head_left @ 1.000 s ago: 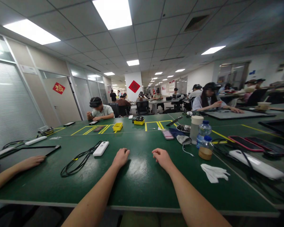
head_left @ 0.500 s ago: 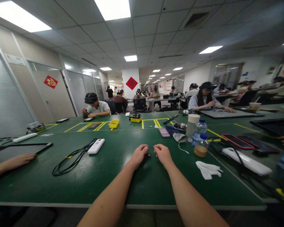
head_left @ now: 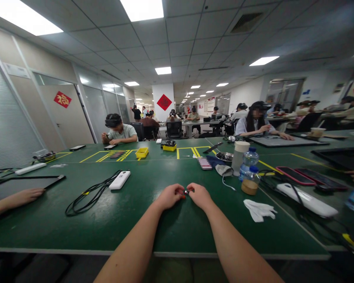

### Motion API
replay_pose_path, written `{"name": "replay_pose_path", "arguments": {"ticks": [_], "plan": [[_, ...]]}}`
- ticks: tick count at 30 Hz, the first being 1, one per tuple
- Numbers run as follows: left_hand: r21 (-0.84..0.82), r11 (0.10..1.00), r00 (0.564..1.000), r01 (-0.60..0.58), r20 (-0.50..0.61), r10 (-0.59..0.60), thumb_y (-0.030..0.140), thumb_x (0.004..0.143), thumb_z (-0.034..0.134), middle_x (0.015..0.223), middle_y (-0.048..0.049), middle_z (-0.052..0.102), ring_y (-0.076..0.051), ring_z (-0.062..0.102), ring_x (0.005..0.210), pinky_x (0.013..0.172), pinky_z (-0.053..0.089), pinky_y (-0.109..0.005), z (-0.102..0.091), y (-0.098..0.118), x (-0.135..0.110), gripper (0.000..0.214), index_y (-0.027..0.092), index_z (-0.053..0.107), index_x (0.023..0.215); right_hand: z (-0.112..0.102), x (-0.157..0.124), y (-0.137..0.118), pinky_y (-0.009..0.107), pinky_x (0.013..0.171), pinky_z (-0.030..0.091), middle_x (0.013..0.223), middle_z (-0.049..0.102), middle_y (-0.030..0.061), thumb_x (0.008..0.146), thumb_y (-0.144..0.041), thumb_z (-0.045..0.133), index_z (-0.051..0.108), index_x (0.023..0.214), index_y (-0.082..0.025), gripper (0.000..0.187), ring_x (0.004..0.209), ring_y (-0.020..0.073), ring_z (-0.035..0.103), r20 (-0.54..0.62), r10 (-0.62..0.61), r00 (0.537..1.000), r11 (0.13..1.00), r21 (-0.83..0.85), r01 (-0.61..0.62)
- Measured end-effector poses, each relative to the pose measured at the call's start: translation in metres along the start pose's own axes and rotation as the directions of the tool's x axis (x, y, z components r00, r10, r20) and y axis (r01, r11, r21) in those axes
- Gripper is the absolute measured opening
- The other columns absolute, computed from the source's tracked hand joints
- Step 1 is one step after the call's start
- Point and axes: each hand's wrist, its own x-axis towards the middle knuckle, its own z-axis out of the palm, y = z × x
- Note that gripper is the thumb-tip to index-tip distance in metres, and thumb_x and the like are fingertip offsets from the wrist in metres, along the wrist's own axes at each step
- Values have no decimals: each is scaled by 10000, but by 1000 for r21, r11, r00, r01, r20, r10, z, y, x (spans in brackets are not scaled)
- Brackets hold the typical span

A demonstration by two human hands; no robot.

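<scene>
Over the green table (head_left: pixel 112 232), my left hand (head_left: pixel 170 196) and my right hand (head_left: pixel 199 195) meet with their fingertips almost touching. Between them is a small object (head_left: pixel 186 192) with dark and white parts and a red-orange bit below. It is too small to name. The fingers of each hand are closed in a pinch at it, the left from its left side and the right from its right side. The fingers partly hide the object.
A white power bank (head_left: pixel 120 180) with black cables lies to the left. On the right are a white glove (head_left: pixel 259 210), bottles (head_left: pixel 250 181) and a grey cap-like cloth (head_left: pixel 224 170). Yellow trays (head_left: pixel 142 153) stand farther back. Other people sit around; one's hand (head_left: pixel 25 197) rests at left.
My two hands have come closer together at the fingertips. The small object now shows white and red-orange between them, where before only a dark bit showed by the left hand.
</scene>
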Motion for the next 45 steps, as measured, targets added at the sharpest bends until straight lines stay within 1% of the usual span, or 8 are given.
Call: {"name": "replay_pose_path", "arguments": {"ticks": [2, 6, 12, 19, 28, 35, 39, 45], "plan": [[-10, 1000, 1000, -15, -2, 15, 78, 741, 483, 918, -55, 664, -140, 619, 809, 745, 471, -245, 2, 0, 2, 341, 162, 588, 1055, 1, 1, 0, 250, 724, 431, 857, 701, 27, 738, -173, 545, 661, 893, -211, 198, 803, 160, 628, 36, -37, 999, 995, 97, 33], [244, 970, 990, -22, -126, 54, 87, 724, 525, 966, -71, 619, -160, 581, 849, 804, 449, -273, 0, -3, 3, 348, 172, 623, 1046, 2, 0, -1, 249, 696, 432, 814, 688, 27, 753, -223, 547, 646, 922, -191, 199, 750, 154, 620, 46, -63, 997, 980, 190, 53], [432, 899, 990, -76, -76, 120, 262, 756, 604, 929, -74, 569, -199, 537, 893, 828, 422, -303, 6, -5, 4, 294, 221, 655, 1043, 0, -11, -14, 232, 623, 350, 772, 610, 6, 699, -263, 637, 642, 752, -204, 80, 688, 126, 537, 59, -81, 995, 989, -120, 87], [468, 882, 985, 50, -167, 33, 160, 753, 547, 883, -77, 571, -196, 537, 854, 798, 419, -299, 6, -3, 5, 174, 182, 665, 880, -5, -16, -19, 241, 596, 306, 824, 584, -1, 636, -373, 721, 603, 830, -218, 275, 681, 126, 526, 19, -38, 999, 971, -234, 41], [426, 896, 990, -126, 0, 140, 182, 800, 520, 969, -78, 605, -206, 521, 943, 892, 383, -321, 10, 15, 1, 286, 218, 656, 1049, -5, -12, -13, 234, 571, 306, 746, 626, -4, 663, -390, 706, 613, 771, -228, 217, 681, 140, 558, 78, -1, 997, 985, -171, 14], [390, 921, 984, 0, -166, 71, 238, 810, 543, 902, -73, 608, -186, 547, 852, 785, 412, -295, 13, 5, 8, 124, 181, 640, 863, -28, -18, -21, 290, 577, 331, 701, 651, 86, 800, -616, 442, 623, 712, -223, 441, 686, 221, 603, -206, 197, 959, 942, -233, -243], [201, 971, 940, 132, -335, -59, 223, 816, 518, 797, -34, 621, -143, 558, 734, 684, 424, -254, 8, -2, 11, 95, 174, 588, 859, -30, -22, -17, 318, 591, 360, 705, 656, 120, 718, -666, 516, 628, 658, -217, 467, 685, 257, 609, -85, 221, 972, 928, -288, -236], [75, 993, 940, 87, -336, -57, 149, 772, 510, 774, -6, 606, -112, 557, 690, 660, 444, -222, 6, -5, 13, 167, 179, 582, 920, -31, -27, -8, 248, 528, 329, 725, 661, 10, 479, -399, 795, 652, 750, -248, 341, 635, 182, 582, 239, 17, 971, 981, -193, 30]]}}
